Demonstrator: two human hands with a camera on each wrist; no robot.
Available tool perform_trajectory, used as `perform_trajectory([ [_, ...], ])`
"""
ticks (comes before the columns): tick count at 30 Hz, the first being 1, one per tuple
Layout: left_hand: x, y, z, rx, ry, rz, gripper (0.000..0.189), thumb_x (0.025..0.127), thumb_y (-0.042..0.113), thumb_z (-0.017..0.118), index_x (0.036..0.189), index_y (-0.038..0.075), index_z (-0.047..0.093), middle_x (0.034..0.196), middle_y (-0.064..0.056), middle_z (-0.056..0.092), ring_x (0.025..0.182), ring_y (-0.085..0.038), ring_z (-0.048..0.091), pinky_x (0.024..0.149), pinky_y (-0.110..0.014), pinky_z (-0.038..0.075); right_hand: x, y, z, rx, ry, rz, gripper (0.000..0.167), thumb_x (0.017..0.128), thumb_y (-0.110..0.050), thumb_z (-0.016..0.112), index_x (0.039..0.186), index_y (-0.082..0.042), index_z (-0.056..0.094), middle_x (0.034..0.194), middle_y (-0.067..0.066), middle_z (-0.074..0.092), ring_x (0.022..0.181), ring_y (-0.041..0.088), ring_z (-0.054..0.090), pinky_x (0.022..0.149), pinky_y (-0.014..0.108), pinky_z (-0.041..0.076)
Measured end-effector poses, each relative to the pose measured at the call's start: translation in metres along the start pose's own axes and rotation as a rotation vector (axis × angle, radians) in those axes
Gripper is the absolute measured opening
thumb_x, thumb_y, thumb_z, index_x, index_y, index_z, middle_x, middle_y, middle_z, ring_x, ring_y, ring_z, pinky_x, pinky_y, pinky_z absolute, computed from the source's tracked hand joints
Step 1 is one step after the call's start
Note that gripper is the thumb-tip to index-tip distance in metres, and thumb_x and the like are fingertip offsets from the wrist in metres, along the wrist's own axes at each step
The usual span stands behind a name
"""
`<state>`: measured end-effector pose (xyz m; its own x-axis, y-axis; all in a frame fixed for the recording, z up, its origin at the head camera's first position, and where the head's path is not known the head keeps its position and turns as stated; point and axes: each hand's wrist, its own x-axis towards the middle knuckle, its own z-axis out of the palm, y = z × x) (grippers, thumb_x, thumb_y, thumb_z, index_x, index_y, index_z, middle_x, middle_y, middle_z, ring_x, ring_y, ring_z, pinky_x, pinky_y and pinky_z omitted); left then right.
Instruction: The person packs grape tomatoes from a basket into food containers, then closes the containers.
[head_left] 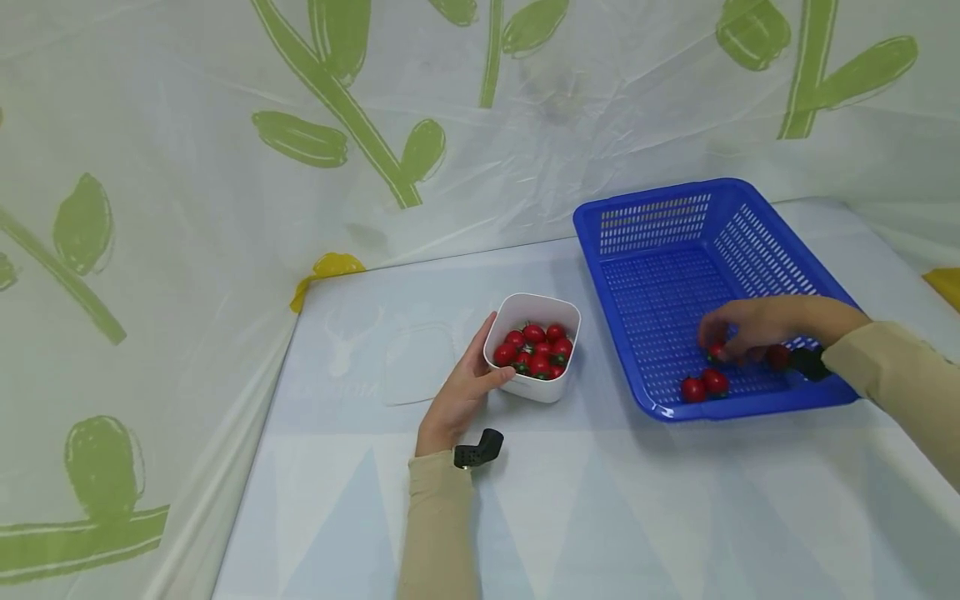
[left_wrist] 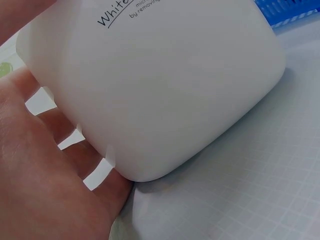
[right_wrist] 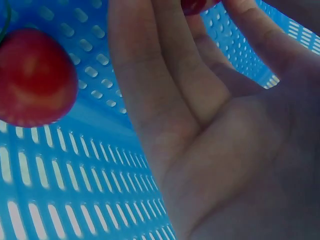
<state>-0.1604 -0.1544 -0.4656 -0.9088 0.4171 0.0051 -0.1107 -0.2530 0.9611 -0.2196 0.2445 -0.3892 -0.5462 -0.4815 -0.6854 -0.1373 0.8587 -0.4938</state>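
My left hand holds a white square container by its left side, thumb at the front rim and fingers along the wall. Several red cherry tomatoes lie inside it. The left wrist view shows the container's wall with dark lettering, close above the tabletop. My right hand reaches down into a blue plastic basket and pinches a cherry tomato between thumb and fingers. Two more tomatoes lie together by the near wall, and another tomato shows beneath the wrist.
The basket has slotted walls and stands to the right of the container on a pale patterned tabletop. Behind the table hangs a white sheet with green leaf prints. A yellow patch marks the table's far left corner.
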Motion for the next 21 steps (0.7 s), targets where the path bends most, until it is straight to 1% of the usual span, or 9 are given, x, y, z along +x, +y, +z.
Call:
perform_trajectory([
  [3,0.000,0.002,0.001,-0.006,0.001,-0.005,0.074,0.083,-0.005,0.054,0.142,0.028,0.021,0.145,0.000,0.021,0.133,-0.018,0.017,0.105,-0.042,0.015,0.000,-0.001,0.000,-0.021,0.010,-0.014,0.036,0.082,-0.017,0.063,0.113,-0.002,0.054,0.102,0.007,0.056,0.081,0.016,0.056,0.068,0.034,0.050],
  [8,-0.002,0.010,0.005,-0.002,-0.013,-0.010,0.076,0.083,-0.007,0.052,0.143,0.024,0.018,0.147,-0.003,0.018,0.134,-0.021,0.014,0.105,-0.042,0.015,-0.001,-0.003,0.001,-0.040,0.028,-0.019,0.034,0.080,-0.020,0.065,0.110,-0.005,0.057,0.103,0.007,0.055,0.083,0.017,0.054,0.069,0.033,0.050],
  [11,-0.004,0.016,0.008,0.009,-0.023,-0.009,0.076,0.083,-0.006,0.051,0.144,0.022,0.015,0.147,-0.005,0.015,0.134,-0.023,0.012,0.105,-0.042,0.015,-0.002,-0.004,0.001,-0.007,0.045,-0.038,0.034,0.081,-0.022,0.064,0.109,-0.005,0.056,0.103,0.007,0.055,0.082,0.018,0.054,0.068,0.033,0.050],
  [14,-0.005,0.019,0.010,0.017,-0.022,-0.006,0.076,0.083,-0.005,0.052,0.144,0.021,0.015,0.147,-0.006,0.014,0.134,-0.024,0.012,0.105,-0.042,0.016,-0.002,-0.006,0.002,0.033,0.055,-0.064,0.036,0.082,-0.029,0.063,0.108,-0.005,0.055,0.102,0.007,0.055,0.080,0.019,0.054,0.067,0.033,0.050],
  [18,-0.006,0.020,0.011,0.022,-0.016,-0.009,0.076,0.083,-0.003,0.054,0.144,0.022,0.015,0.147,-0.005,0.015,0.134,-0.024,0.012,0.105,-0.042,0.016,-0.002,-0.008,0.003,0.076,0.058,-0.075,0.040,0.082,-0.036,0.062,0.107,-0.007,0.055,0.101,0.006,0.056,0.079,0.019,0.053,0.067,0.033,0.050],
  [21,-0.006,0.020,0.010,0.024,-0.010,-0.012,0.076,0.083,-0.002,0.054,0.144,0.022,0.016,0.147,-0.005,0.016,0.134,-0.023,0.013,0.105,-0.042,0.016,-0.002,-0.011,0.002,0.091,0.085,-0.085,0.041,0.083,-0.035,0.061,0.111,-0.006,0.054,0.102,0.008,0.056,0.079,0.021,0.054,0.067,0.033,0.049],
])
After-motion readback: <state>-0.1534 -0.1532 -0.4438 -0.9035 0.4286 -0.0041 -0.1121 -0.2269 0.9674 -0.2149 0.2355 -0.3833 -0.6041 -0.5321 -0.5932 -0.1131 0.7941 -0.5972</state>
